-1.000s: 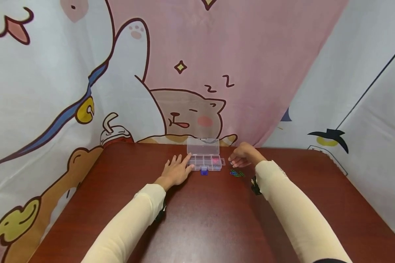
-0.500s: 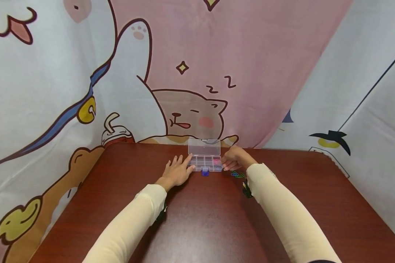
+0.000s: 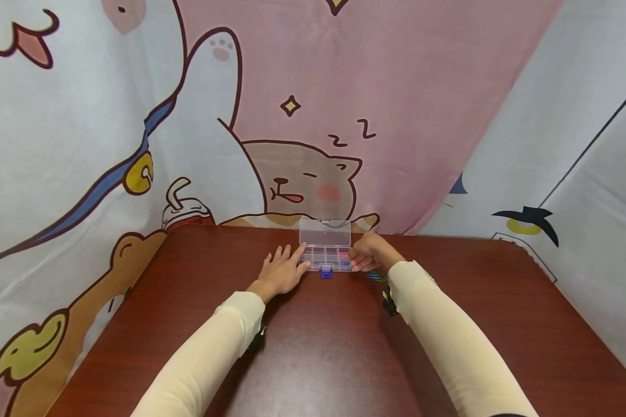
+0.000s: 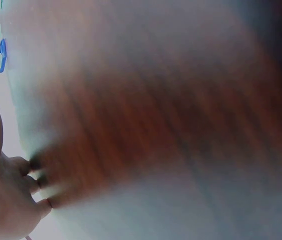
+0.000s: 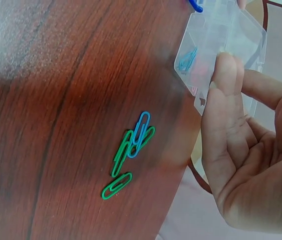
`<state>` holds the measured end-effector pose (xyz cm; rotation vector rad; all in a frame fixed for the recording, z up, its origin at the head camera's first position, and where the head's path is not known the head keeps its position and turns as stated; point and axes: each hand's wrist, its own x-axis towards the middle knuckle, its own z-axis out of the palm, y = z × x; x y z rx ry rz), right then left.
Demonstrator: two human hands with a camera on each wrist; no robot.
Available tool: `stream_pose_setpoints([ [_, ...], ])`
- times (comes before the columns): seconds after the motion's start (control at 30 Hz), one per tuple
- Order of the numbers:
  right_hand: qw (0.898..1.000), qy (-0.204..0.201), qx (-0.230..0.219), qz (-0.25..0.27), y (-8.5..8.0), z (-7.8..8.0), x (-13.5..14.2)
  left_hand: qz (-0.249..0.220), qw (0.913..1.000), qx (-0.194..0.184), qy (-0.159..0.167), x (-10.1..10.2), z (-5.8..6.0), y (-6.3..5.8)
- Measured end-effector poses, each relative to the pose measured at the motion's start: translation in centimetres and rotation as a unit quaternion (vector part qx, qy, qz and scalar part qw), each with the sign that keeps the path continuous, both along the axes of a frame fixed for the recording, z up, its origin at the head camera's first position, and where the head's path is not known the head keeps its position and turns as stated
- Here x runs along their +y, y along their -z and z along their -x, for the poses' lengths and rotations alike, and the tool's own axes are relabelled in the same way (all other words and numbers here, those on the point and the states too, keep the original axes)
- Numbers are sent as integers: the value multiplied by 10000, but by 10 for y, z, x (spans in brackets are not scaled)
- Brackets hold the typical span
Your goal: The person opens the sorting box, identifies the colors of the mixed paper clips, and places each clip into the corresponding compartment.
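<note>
Paperclips [image 5: 134, 144] lie near the box [image 3: 319, 258], cartoon cloth [image 3: 412, 104] behind.

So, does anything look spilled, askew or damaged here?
Nothing looks damaged or knocked over. Only the clips lie loose, some overlapping, on the table beside the open box; they sit close together, so it's probably not a spill.

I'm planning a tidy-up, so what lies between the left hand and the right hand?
The clear box, lid raised, sits between the left hand and the right hand; the head view shows this.
</note>
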<state>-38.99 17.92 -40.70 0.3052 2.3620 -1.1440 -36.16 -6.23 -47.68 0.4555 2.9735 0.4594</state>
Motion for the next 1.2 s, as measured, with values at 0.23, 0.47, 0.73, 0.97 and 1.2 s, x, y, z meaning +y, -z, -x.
stream_pose_setpoints([
  [0.23, 9999, -69, 72, 48, 2, 0, 3, -18, 10000, 24, -2, 0, -1, -1],
  [0.47, 9998, 76, 127, 107, -1, 1, 11, -37, 10000, 43, -6, 0, -1, -2],
  [0.73, 9994, 322, -29, 147, 0, 0, 27, -52, 10000, 45, -28, 0, -2, -1],
  [0.97, 9995, 315, -39, -67, 8, -5, 44, -96, 9999, 71, -3, 0, -2, 1],
  [1.2, 9995, 145, -198, -198, 17, -9, 56, -76, 9999, 69, -14, 1, -1, 0],
])
